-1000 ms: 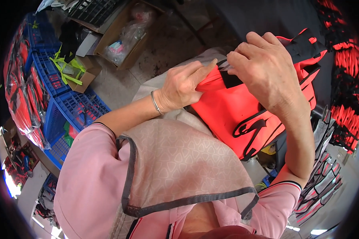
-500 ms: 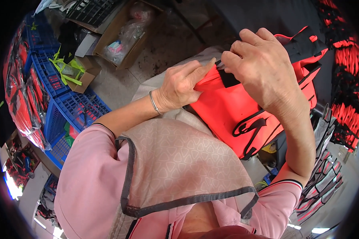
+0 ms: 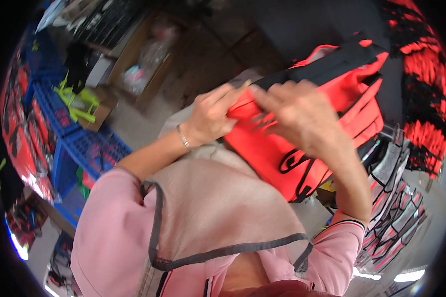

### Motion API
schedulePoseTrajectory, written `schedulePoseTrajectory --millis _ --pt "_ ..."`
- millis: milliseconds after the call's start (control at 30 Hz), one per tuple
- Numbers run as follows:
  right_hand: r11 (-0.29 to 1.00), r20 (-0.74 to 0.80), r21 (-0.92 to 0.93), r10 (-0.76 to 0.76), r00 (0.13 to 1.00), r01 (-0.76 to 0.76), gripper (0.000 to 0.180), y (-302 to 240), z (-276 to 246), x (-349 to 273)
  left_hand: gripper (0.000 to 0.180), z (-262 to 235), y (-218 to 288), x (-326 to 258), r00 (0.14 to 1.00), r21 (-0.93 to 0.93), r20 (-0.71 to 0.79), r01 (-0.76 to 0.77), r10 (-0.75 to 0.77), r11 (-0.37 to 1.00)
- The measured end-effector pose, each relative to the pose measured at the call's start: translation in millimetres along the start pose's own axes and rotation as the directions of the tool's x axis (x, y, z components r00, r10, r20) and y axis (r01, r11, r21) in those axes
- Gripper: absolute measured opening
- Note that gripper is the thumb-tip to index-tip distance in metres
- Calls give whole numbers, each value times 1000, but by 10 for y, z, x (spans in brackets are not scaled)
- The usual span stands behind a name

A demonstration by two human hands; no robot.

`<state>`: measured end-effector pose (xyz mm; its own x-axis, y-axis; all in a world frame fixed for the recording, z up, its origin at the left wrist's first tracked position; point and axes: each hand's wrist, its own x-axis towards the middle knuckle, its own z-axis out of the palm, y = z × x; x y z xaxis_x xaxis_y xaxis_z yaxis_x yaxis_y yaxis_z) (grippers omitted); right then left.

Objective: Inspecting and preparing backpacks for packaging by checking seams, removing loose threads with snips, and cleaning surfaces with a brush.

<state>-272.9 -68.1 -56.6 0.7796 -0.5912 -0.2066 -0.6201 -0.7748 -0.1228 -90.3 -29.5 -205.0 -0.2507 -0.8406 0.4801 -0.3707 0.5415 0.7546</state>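
Note:
An orange-red fabric item with black trim and a black loop of cord (image 3: 267,153) lies across my lap, its far end on a dark surface. My left hand (image 3: 214,113) pinches its near left edge between thumb and fingers, the thumb pointing up along the fabric. Over the same part hangs my right hand (image 3: 300,111), fingers curled and smeared by motion. Small dark streaks show under those fingers, too blurred to name. A wide black band runs along the item's far side.
Blue plastic crates (image 3: 91,143) stand at left, beside red pieces in clear plastic (image 3: 22,143). An open cardboard box (image 3: 156,74) with plastic bags sits on the floor beyond. Red-and-black pieces (image 3: 426,99) are stacked at far right, above grey pieces with dark edging (image 3: 389,218).
My right hand has moved down and left, away from the black band, and turned blurry. My left hand keeps its pinch. The view has shifted slightly, and the fabric's far end lies flatter.

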Motion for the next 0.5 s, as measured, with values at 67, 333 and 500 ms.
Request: schedulePoseTrajectory --millis 67,333,500 --pt "994 -23 104 30 999 -27 21 -35 124 -43 68 2 -46 -53 1000 -23 5 0 0 1000" --pt "872 -93 235 460 883 -429 68 354 58 -237 55 -48 -74 35 994 -4 48 103 -103 995" --pt "791 -244 510 509 826 -337 42 524 148 -619 52 -126 -447 55 761 -337 168 641 -626 689"
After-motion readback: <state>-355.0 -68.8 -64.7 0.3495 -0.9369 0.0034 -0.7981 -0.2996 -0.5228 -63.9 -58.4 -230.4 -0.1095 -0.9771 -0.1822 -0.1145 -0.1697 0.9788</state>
